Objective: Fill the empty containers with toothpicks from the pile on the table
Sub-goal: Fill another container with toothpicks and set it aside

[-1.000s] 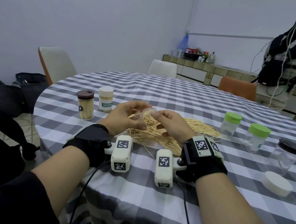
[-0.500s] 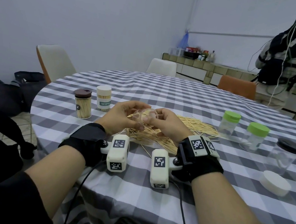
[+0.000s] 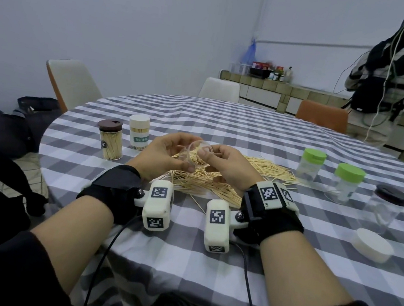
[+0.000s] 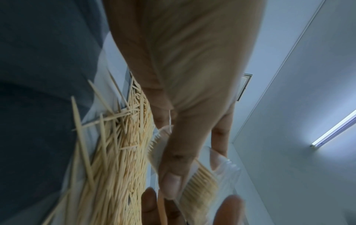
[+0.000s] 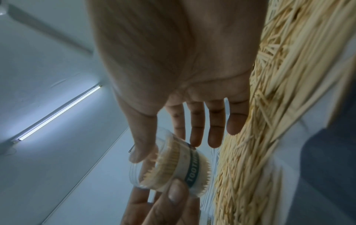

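Note:
A small clear container (image 3: 195, 156) with a "TOOTHPICK" label, partly filled with toothpicks, is held tilted above the toothpick pile (image 3: 217, 187), its mouth turned toward me. My left hand (image 3: 183, 154) grips its body with the thumb underneath. My right hand (image 3: 207, 161) pinches its rim between thumb and index finger. In the left wrist view, the thumb of my left hand (image 4: 192, 164) lies across the container (image 4: 202, 182). In the right wrist view, my right hand (image 5: 163, 150) has its other fingers stretched out beside the container (image 5: 173, 164), with the pile (image 5: 269, 106) close by.
Two filled containers, brown-lidded (image 3: 109, 143) and white-lidded (image 3: 138, 136), stand at the left. At the right are two green-lidded jars (image 3: 311, 167) (image 3: 347, 183), a dark-lidded jar (image 3: 386, 212) and a loose white lid (image 3: 372, 245). A person (image 3: 391, 73) stands at the back right.
Both hands have tipped the container so that its open mouth now faces me more. The hands stay over the pile.

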